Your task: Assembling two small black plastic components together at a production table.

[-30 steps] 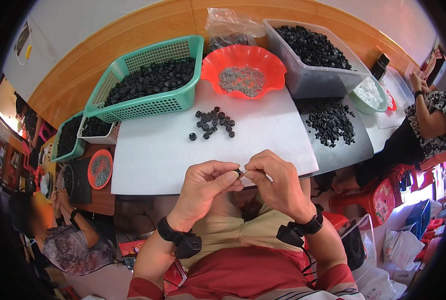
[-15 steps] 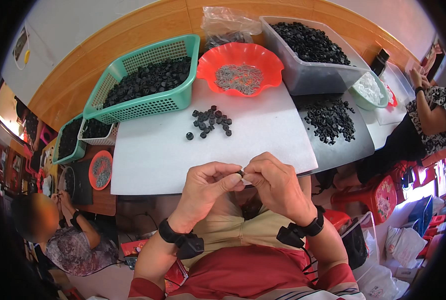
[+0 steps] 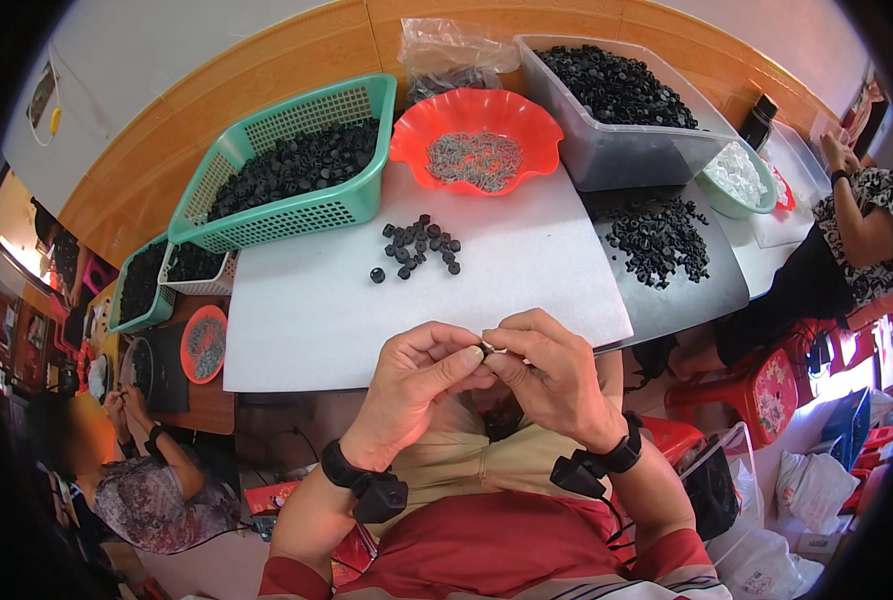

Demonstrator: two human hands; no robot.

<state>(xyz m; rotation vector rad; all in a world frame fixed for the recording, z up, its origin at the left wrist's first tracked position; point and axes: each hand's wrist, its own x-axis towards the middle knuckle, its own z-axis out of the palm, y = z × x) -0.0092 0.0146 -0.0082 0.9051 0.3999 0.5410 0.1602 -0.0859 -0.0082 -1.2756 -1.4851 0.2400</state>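
Observation:
My left hand (image 3: 416,375) and my right hand (image 3: 551,375) meet fingertip to fingertip just off the near edge of the white sheet. Left thumb and fingers pinch a small black part (image 3: 484,352), mostly hidden by them. A thin silvery piece (image 3: 494,347) shows at my right fingertips, against that part; its exact shape is too small to tell. Beyond my hands, a loose group of small black knob-like parts (image 3: 421,243) lies on the white sheet (image 3: 306,330). Farther off, a wavy-rimmed red bowl (image 3: 541,165) holds many thin grey metal pieces (image 3: 474,160).
A green basket (image 3: 286,222) and a clear bin (image 3: 616,165) hold heaps of black parts. More black pieces (image 3: 656,240) lie on a dark board (image 3: 721,280). People sit at left (image 3: 161,500) and right (image 3: 866,225). A red stool (image 3: 736,400) stands at right.
My fingertips have shifted slightly around the small part, and the silvery piece shows more plainly. The view has moved a little; the things on the table stay as they were.

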